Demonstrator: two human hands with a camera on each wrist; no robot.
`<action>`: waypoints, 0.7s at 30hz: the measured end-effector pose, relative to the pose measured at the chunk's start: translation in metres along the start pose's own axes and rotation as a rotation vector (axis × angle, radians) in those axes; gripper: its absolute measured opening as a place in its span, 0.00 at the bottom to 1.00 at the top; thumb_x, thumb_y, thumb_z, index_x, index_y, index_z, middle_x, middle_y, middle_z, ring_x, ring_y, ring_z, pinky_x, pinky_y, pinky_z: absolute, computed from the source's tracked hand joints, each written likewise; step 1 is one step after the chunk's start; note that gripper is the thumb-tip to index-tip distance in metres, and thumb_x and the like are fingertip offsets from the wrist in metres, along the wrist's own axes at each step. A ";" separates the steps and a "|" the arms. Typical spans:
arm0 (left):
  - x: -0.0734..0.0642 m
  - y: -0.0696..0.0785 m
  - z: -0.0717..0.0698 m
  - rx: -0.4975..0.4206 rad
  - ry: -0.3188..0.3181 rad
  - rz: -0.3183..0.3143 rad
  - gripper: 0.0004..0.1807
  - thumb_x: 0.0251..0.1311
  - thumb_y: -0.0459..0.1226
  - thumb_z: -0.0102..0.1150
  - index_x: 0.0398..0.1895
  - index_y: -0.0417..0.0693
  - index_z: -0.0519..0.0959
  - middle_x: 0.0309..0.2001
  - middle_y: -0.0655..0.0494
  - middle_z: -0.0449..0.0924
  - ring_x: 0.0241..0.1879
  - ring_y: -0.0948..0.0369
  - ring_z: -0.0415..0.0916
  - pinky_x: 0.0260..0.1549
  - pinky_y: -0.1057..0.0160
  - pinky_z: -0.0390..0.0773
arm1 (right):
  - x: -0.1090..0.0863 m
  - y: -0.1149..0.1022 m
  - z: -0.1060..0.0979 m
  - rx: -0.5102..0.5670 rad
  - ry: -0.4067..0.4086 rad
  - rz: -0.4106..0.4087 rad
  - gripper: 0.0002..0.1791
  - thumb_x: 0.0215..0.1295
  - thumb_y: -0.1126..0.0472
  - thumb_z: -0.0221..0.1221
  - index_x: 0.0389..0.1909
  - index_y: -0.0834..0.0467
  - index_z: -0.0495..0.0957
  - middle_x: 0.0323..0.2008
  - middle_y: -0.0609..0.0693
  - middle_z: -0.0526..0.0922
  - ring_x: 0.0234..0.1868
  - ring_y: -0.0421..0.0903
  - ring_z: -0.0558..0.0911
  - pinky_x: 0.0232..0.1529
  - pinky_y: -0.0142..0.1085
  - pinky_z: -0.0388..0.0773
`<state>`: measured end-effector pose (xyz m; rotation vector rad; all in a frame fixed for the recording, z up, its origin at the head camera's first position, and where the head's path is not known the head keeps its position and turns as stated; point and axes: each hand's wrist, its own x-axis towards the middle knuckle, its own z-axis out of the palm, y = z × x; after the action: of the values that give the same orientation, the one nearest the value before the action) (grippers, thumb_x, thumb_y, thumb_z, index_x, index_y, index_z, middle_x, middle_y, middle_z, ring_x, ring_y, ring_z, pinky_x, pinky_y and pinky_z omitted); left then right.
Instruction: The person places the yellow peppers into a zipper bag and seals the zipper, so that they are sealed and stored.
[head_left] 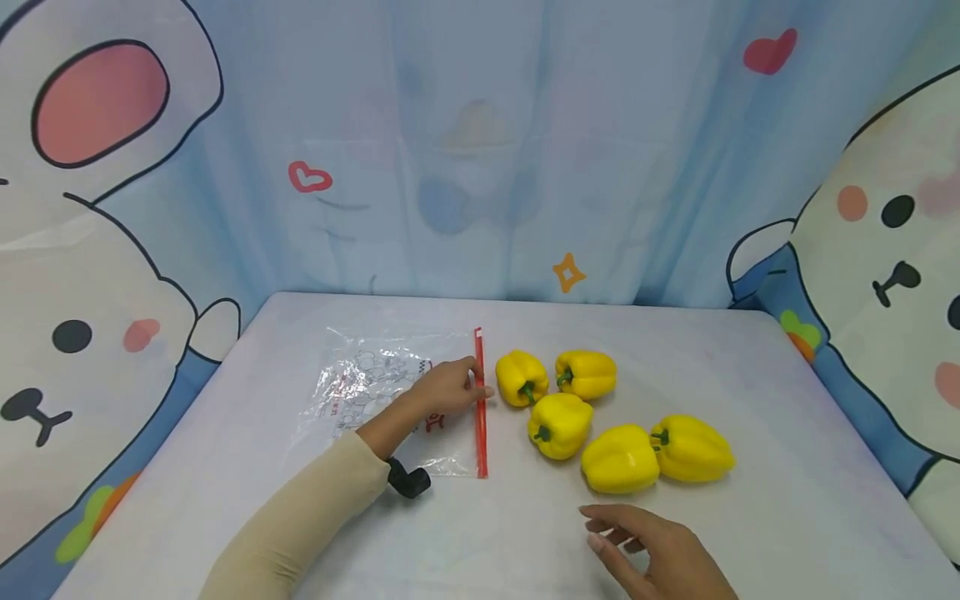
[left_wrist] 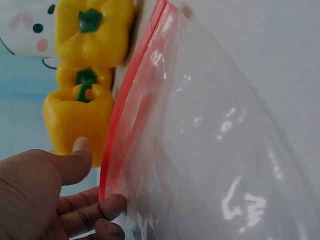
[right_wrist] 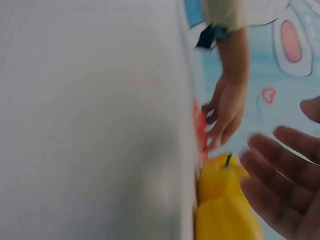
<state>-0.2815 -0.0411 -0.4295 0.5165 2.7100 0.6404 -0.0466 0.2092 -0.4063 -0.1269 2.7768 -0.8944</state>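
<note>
A clear plastic zip bag (head_left: 450,450) with a red zip strip (head_left: 481,433) lies flat on the table. My left hand (head_left: 447,386) is at the strip. In the left wrist view, its fingertips (left_wrist: 114,205) are right at the red edge and its thumb (left_wrist: 75,162) stands apart from them. To the right of the bag, several yellow bell peppers (head_left: 560,426) with green stems sit in a loose group. My right hand (head_left: 660,554) hovers in front of the nearest pepper (head_left: 620,459), fingers loosely bent and holding nothing.
The white table (head_left: 795,500) reaches back to a blue cartoon-printed curtain (head_left: 510,208). A black wrist strap (head_left: 408,481) is on the left forearm, above the bag's near edge. Two peppers (head_left: 693,448) touch at the right of the group.
</note>
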 end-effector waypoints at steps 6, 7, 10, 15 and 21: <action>-0.005 0.000 0.005 0.016 0.068 0.022 0.17 0.62 0.44 0.63 0.52 0.52 0.76 0.28 0.57 0.75 0.24 0.61 0.69 0.22 0.68 0.69 | 0.001 -0.003 -0.007 0.449 -0.372 -0.092 0.22 0.75 0.48 0.52 0.59 0.58 0.77 0.45 0.49 0.86 0.36 0.41 0.81 0.35 0.28 0.79; -0.006 0.000 0.006 0.008 0.074 0.021 0.17 0.62 0.43 0.62 0.52 0.51 0.76 0.29 0.57 0.75 0.24 0.61 0.70 0.21 0.68 0.69 | 0.000 -0.005 -0.008 0.512 -0.412 -0.095 0.22 0.75 0.49 0.51 0.59 0.59 0.77 0.45 0.50 0.86 0.36 0.43 0.81 0.36 0.28 0.80; -0.011 -0.002 0.008 -0.045 0.092 0.017 0.17 0.61 0.39 0.61 0.53 0.50 0.76 0.29 0.58 0.76 0.22 0.62 0.71 0.19 0.68 0.71 | 0.001 -0.012 -0.010 0.728 -0.576 -0.107 0.23 0.78 0.50 0.46 0.60 0.61 0.74 0.47 0.54 0.85 0.39 0.45 0.81 0.38 0.30 0.81; -0.023 -0.004 0.010 -0.150 0.102 0.013 0.18 0.61 0.38 0.63 0.54 0.47 0.76 0.29 0.59 0.77 0.12 0.62 0.69 0.10 0.68 0.72 | 0.011 -0.025 -0.012 0.852 -0.730 -0.115 0.23 0.79 0.52 0.44 0.65 0.60 0.71 0.50 0.56 0.84 0.41 0.46 0.81 0.38 0.31 0.81; -0.039 -0.002 0.014 -0.228 0.073 -0.018 0.19 0.61 0.39 0.65 0.54 0.49 0.76 0.31 0.59 0.80 0.09 0.61 0.67 0.05 0.66 0.70 | 0.051 -0.032 0.001 0.805 -0.577 -0.137 0.26 0.73 0.54 0.56 0.68 0.57 0.68 0.50 0.58 0.83 0.36 0.46 0.80 0.28 0.31 0.81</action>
<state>-0.2422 -0.0537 -0.4341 0.4178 2.6584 0.9655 -0.0958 0.1752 -0.3981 -0.3662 1.7534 -1.6209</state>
